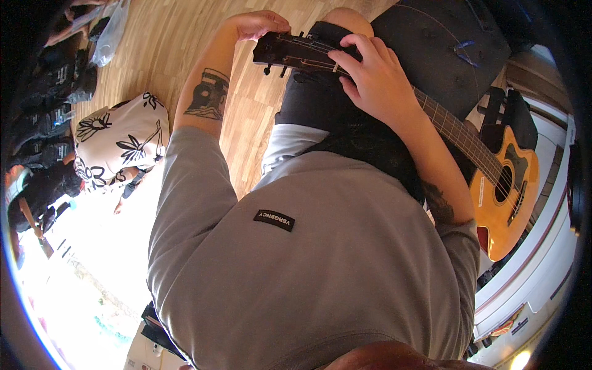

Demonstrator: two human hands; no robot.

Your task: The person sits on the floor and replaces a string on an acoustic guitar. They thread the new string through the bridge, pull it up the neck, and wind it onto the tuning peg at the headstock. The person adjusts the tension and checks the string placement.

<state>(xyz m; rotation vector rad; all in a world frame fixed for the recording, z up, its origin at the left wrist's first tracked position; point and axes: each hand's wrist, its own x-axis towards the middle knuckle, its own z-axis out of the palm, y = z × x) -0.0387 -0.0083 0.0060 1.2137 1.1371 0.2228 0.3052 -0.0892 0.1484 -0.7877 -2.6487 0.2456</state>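
An acoustic guitar (491, 185) with a light wood top lies across the person's lap, its body at the right and its dark headstock (273, 48) at the upper left. My left hand (268, 25) has its fingers closed at the headstock's far edge; the peg under them is hidden. Tuning pegs (275, 70) stick out along the near edge. Over the strings by the nut (335, 67), my right hand (367, 67) is bent with its fingers apart, the index fingertip on or close to a string. Whether it pinches a string cannot be told.
A black case or mat (434, 51) lies at the upper right with a blue-handled tool (467, 51) on it. At the left are a flower-patterned cloth (122, 138), a person in dark clothes (39, 199) and a plastic bag (111, 37) above wood flooring (171, 41).
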